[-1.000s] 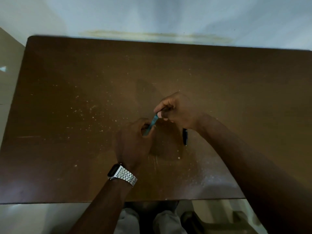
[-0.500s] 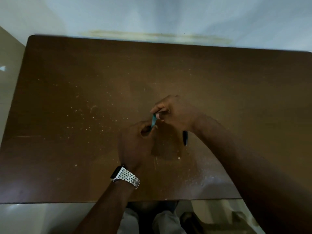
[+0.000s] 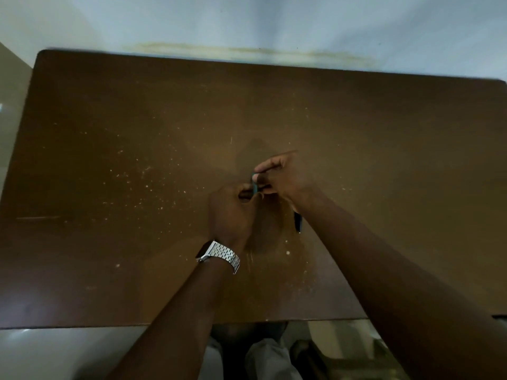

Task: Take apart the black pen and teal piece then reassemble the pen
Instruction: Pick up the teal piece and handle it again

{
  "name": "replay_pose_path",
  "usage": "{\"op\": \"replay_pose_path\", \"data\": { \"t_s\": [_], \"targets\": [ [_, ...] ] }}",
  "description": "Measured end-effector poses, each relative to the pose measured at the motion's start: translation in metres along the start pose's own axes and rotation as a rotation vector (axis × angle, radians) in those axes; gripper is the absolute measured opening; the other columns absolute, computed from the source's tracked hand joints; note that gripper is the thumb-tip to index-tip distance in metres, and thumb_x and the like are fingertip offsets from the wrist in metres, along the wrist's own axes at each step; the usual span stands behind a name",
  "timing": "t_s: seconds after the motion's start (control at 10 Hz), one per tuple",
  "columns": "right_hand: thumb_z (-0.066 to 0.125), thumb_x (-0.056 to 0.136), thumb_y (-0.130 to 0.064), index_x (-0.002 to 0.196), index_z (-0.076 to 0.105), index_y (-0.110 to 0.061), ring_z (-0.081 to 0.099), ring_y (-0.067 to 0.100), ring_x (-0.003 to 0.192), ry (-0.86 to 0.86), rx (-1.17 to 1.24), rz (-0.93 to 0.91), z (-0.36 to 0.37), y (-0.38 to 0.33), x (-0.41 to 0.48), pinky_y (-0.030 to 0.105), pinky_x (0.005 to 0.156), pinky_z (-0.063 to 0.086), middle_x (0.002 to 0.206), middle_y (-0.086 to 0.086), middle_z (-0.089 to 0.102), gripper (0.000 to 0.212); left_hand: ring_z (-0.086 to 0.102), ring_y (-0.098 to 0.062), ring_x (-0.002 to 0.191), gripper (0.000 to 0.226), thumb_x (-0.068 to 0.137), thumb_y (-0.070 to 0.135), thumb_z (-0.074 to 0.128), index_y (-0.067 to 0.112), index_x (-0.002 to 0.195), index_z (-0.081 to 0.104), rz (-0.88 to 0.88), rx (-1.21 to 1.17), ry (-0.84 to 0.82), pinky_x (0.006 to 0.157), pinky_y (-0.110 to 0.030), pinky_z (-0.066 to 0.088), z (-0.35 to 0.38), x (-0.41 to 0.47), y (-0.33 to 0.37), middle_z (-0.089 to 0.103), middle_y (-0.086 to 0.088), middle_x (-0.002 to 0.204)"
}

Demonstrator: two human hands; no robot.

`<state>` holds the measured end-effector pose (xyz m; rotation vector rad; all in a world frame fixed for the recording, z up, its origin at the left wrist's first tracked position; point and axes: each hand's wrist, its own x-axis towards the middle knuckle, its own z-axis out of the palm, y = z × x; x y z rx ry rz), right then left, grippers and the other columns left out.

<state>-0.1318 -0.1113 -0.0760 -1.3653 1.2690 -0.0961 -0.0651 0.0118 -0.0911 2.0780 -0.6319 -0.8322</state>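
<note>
Since a moment ago, you are standing the teal piece (image 3: 255, 183) up nearly straight, where it was leaning over toward your left hand (image 3: 231, 212) before, and your two hands are sitting closer together. Your right hand (image 3: 285, 178) is pinching the upper end of the teal piece between thumb and bent fingers, while its index finger is pointing out flat toward the left above the piece. Your left hand is curling into a loose fist around the lower end, thumb and fingers closing on it, so only a short stretch of teal is showing between the two grips. Whatever part your left hand is covering is hidden inside the fist, and you cannot tell from here how far the piece goes in.

Both hands are hovering just over the middle of the brown table (image 3: 109, 242), whose top is speckled with pale crumbs or dust. A black pen part (image 3: 297, 222) is lying on the table just beside your right wrist, pointing toward and away from you, with its far end tucked under the forearm. You are wearing a silver-banded watch (image 3: 219, 255) on your left wrist. Light trousers (image 3: 263, 360) are showing below the near table edge.
</note>
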Motion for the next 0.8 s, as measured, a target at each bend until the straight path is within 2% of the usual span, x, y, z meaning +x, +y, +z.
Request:
{"op": "replay_pose_path", "data": {
  "t_s": [0.2,0.3,0.5,0.6,0.7,0.8],
  "targets": [
    [0.080,0.083,-0.004,0.080,0.077,-0.015,0.076,0.029,0.077,0.081,-0.139,-0.053,0.003,0.005,0.003,0.048,0.074,0.065,0.079,0.012,0.076,0.012,0.076,-0.020,0.076,0.015,0.085,0.026,0.076,0.020,0.097,0.082,0.005,0.039,0.003,0.075,-0.045,0.062,0.009,0.001,-0.002,0.081,-0.002,0.083],
    [0.080,0.083,-0.005,0.088,0.079,-0.009,0.076,0.026,0.082,0.113,-0.202,-0.093,0.004,0.004,0.000,0.047,0.078,0.065,0.088,0.013,0.078,0.006,0.076,-0.022,0.076,0.013,0.086,0.028,0.076,0.020,0.095,0.082,0.022,0.074,-0.006,0.074,-0.046,0.061,0.010,0.001,-0.005,0.080,-0.003,0.082],
    [0.076,0.088,-0.006,0.092,0.079,-0.009,0.070,0.018,0.071,0.103,-0.292,-0.170,0.003,-0.001,-0.011,0.038,0.072,0.064,0.082,0.005,0.074,0.006,0.074,-0.016,0.070,0.015,0.088,0.034,0.075,0.021,0.088,0.082,0.095,0.151,0.007,0.068,-0.040,0.059,0.002,-0.002,0.003,0.080,0.000,0.076],
    [0.064,0.097,-0.015,0.105,0.078,-0.014,0.069,0.010,0.085,0.180,-0.359,-0.323,-0.006,-0.001,-0.022,0.030,0.080,0.060,0.099,0.002,0.077,0.015,0.076,-0.020,0.081,0.015,0.091,0.029,0.076,0.015,0.094,0.082,0.155,0.176,0.084,0.072,-0.033,0.058,-0.007,-0.007,0.011,0.082,-0.005,0.089],
    [0.046,0.107,-0.030,0.135,0.060,-0.020,0.064,0.008,0.105,0.441,-0.394,-0.559,-0.030,0.000,-0.037,0.036,0.092,0.057,0.125,0.002,0.068,0.033,0.069,-0.023,0.106,0.029,0.098,0.033,0.067,0.017,0.121,0.073,0.335,0.299,0.240,0.087,-0.037,0.055,-0.023,-0.011,0.024,0.074,-0.006,0.119],
    [0.031,0.110,-0.039,0.159,0.027,-0.013,0.029,0.026,0.152,0.625,-0.694,-0.728,-0.052,0.001,-0.042,0.052,0.123,0.026,0.165,0.012,0.031,0.056,0.042,-0.032,0.144,0.051,0.104,0.042,0.050,0.021,0.149,0.046,0.501,0.563,0.337,0.115,-0.051,0.036,-0.035,-0.003,0.039,0.047,-0.012,0.155]
  ]
}}
